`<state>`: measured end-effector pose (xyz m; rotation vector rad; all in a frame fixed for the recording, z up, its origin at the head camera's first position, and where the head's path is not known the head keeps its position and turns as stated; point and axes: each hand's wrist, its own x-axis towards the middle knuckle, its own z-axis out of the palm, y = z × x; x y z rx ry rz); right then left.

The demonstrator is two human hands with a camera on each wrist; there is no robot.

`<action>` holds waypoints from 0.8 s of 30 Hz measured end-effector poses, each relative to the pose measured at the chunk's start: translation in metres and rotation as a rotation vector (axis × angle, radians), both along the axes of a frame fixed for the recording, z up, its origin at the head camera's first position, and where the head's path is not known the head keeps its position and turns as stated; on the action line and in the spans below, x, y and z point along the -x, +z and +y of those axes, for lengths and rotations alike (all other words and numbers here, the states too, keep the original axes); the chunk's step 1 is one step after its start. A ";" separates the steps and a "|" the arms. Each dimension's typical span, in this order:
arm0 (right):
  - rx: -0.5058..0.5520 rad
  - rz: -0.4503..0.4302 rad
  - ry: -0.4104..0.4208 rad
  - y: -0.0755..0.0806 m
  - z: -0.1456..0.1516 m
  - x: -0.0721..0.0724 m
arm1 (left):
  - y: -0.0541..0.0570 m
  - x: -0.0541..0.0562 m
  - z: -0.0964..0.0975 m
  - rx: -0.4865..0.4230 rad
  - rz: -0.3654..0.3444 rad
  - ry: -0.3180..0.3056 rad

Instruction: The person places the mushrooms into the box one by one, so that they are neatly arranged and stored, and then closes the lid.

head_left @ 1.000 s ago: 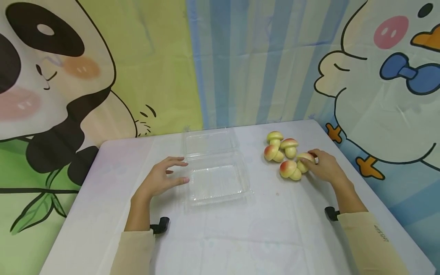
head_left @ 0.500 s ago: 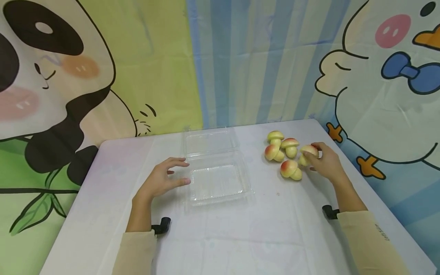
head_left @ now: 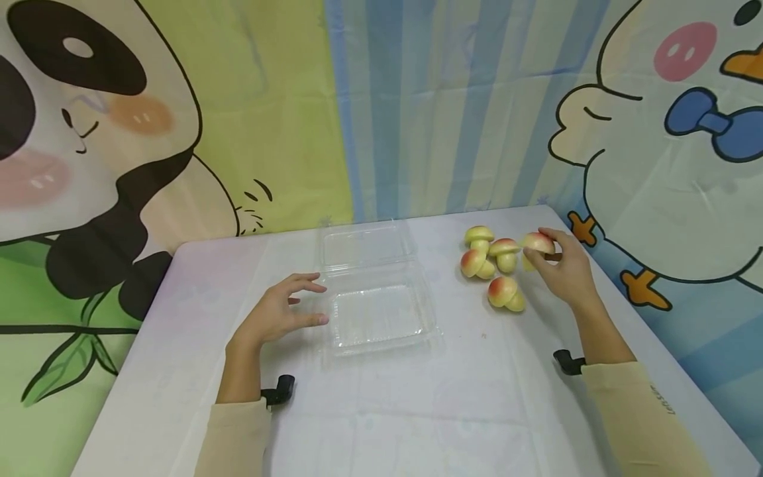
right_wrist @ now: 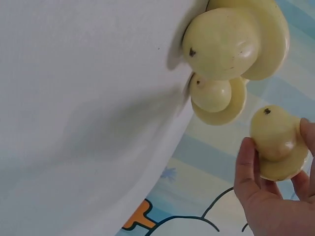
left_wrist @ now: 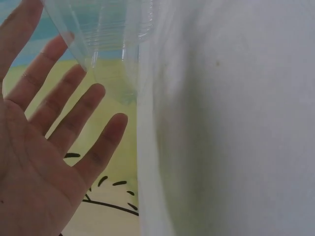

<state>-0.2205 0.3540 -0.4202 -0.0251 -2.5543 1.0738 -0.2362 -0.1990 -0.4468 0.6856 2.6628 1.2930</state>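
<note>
My right hand (head_left: 569, 271) pinches a toy mushroom (head_left: 538, 242) with a red and yellow cap, between thumb and fingers. In the right wrist view, this mushroom's pale stem end (right_wrist: 274, 132) faces the camera, raised off the tabletop. Beside it several similar mushrooms lie on the table: a close cluster (head_left: 477, 263) and a lone one (head_left: 503, 293) nearer me. With fingers spread, my left hand (head_left: 280, 308) stays at the left edge of a clear plastic box (head_left: 381, 321), whose hinged lid (head_left: 365, 246) lies folded back. Whether the fingertips touch the box, I cannot tell.
A white cloth covers the table (head_left: 441, 411). Behind it hangs a printed curtain (head_left: 417, 112) with a panda and a white bird, close to the table's back edge. Black wrist mounts (head_left: 279, 391) sit at both sleeves.
The right hand has lifted its mushroom and carried it away from me, apart from the lone mushroom it was beside. My left hand has hardly moved.
</note>
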 end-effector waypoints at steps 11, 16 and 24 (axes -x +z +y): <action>0.052 0.052 -0.030 0.006 -0.017 0.000 | 0.003 -0.001 -0.005 0.007 -0.027 -0.013; 0.082 0.096 0.025 0.008 -0.027 0.001 | 0.003 -0.001 -0.005 0.004 -0.012 -0.013; 0.140 0.121 0.097 0.009 -0.044 0.001 | 0.001 -0.001 -0.004 -0.002 -0.008 -0.013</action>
